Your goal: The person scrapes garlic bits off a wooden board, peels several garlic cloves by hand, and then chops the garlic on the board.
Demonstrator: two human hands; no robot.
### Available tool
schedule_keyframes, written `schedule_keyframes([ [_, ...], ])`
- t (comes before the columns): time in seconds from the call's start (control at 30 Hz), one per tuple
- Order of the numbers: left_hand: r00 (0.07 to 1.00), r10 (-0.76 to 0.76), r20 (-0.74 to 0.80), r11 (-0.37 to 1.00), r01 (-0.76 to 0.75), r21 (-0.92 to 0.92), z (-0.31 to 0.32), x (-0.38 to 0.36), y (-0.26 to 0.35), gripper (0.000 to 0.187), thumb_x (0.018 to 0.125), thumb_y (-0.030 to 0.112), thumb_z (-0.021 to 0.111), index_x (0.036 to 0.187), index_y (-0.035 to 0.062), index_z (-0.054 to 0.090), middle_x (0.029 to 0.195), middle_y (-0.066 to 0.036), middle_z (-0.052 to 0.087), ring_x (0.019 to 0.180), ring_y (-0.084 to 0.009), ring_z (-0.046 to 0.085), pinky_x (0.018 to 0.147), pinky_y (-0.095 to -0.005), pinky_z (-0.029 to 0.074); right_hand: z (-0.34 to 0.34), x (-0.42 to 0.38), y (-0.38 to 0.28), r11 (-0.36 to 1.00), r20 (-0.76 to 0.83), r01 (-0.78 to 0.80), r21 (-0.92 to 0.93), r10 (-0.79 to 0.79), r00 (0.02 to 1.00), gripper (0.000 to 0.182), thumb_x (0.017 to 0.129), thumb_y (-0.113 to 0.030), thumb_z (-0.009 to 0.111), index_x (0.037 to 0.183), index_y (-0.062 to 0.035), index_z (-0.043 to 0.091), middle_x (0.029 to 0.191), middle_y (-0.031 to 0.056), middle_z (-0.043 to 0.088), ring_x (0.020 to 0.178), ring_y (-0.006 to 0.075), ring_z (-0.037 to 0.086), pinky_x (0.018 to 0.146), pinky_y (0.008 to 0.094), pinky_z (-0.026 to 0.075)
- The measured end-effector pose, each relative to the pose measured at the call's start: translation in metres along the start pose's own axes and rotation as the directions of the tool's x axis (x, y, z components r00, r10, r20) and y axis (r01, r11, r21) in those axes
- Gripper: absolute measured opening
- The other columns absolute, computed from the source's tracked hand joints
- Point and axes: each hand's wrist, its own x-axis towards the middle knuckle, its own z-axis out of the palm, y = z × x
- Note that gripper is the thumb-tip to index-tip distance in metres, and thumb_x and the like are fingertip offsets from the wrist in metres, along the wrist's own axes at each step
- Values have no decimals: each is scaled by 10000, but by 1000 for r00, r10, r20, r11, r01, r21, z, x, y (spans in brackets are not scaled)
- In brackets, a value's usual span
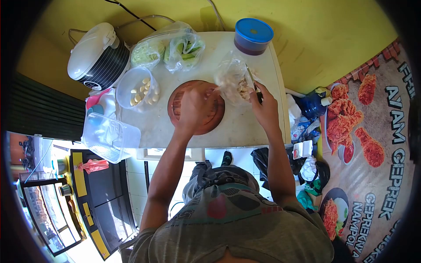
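My right hand (265,109) is closed round the dark handle of a knife (250,75), its blade pointing away from me. Beside the blade lies a clear plastic bag (229,70) with pale, papery bits (244,89) at its opening that look like garlic skins. Over a round reddish-brown stone mortar dish (177,119) hovers my left hand (196,104). Motion smears its fingers, so whether they hold anything cannot be made out. Left of the dish, a translucent tub (124,93) contains several pale peeled cloves (139,95), apparently garlic.
Along the back of the white table (162,131) are bags of green vegetables (184,50) and a blue-lidded container (254,35). A rice cooker (98,57) stands at the left, above a clear plastic box (109,136) at the table edge. Bags and bottles crowd the right side.
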Motion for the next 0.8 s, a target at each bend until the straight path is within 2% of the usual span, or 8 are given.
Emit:
schedule_keyframes([
  [0.2, 988, 73, 134, 997, -70, -28, 76, 25, 17, 255, 842, 93, 693, 1077, -6, 685, 984, -203, 696, 791, -295, 698, 699, -363, 538, -19, -9, 7, 987, 49, -83, 140, 77, 996, 370, 951, -296, 585, 1193, -16, 611, 737, 147, 668, 653, 243, 666, 647, 343, 505],
  [0.33, 972, 231, 30, 973, -231, -14, 84, 20, 9, 303, 847, 47, 665, 1143, -13, 649, 1109, -225, 666, 900, -342, 688, 743, -373, 537, -35, -22, 14, 993, 130, -86, 80, 75, 989, 405, 956, -271, 574, 1269, -14, 572, 743, 123, 665, 675, 186, 646, 657, 313, 489],
  [0.4, 1000, -4, -11, 978, 2, -207, 77, 16, 12, 328, 850, -5, 630, 1178, 1, 636, 1065, -214, 668, 899, -343, 672, 751, -377, 536, -35, -24, 23, 997, 152, -63, 44, 56, 987, 429, 961, -257, 570, 1320, -24, 544, 743, 92, 662, 676, 135, 619, 660, 296, 475],
  [0.43, 1000, 5, -4, 979, -6, -204, 71, 13, 20, 328, 850, -5, 630, 1178, 1, 636, 1065, -214, 668, 899, -343, 672, 751, -377, 536, -29, -23, 35, 999, 152, 35, 14, -37, 988, 486, 947, -229, 583, 1374, -23, 479, 756, 102, 664, 659, 146, 622, 655, 302, 482],
  [0.47, 995, 87, -44, 983, -93, -159, 64, 8, 28, 354, 822, -23, 618, 1170, 38, 647, 1024, -196, 652, 874, -351, 664, 746, -409, 538, -25, -23, 45, 991, 153, 130, -17, -126, 980, 558, 932, -200, 596, 1429, -21, 415, 770, 112, 667, 643, 157, 626, 649, 309, 490],
  [0.53, 981, 182, -71, 975, -189, -116, 59, -2, 34, 388, 794, -41, 605, 1161, 75, 659, 982, -177, 636, 850, -358, 657, 741, -441, 540, -22, -19, 33, 997, 189, 75, -19, -70, 979, 618, 919, -181, 609, 1458, -14, 356, 776, 120, 666, 614, 162, 625, 626, 308, 493],
  [0.6, 914, 385, 130, 918, -393, 45, 57, -9, 33, 486, 754, -53, 583, 1194, 139, 662, 916, -134, 600, 777, -334, 656, 697, -419, 547, -18, -12, 25, 999, 229, 23, -24, -17, 973, 684, 906, -162, 622, 1487, -7, 297, 783, 127, 665, 586, 168, 625, 604, 307, 497],
  [0.8, 922, 266, 282, 924, -327, 199, 55, 3, 21, 572, 751, -37, 545, 1269, 190, 628, 923, -128, 587, 684, -348, 639, 654, -432, 543, -23, 2, 9, 998, 245, 8, -60, 7, 969, 762, 898, -172, 640, 1508, 16, 223, 753, 118, 665, 522, 165, 603, 537, 294, 482],
])
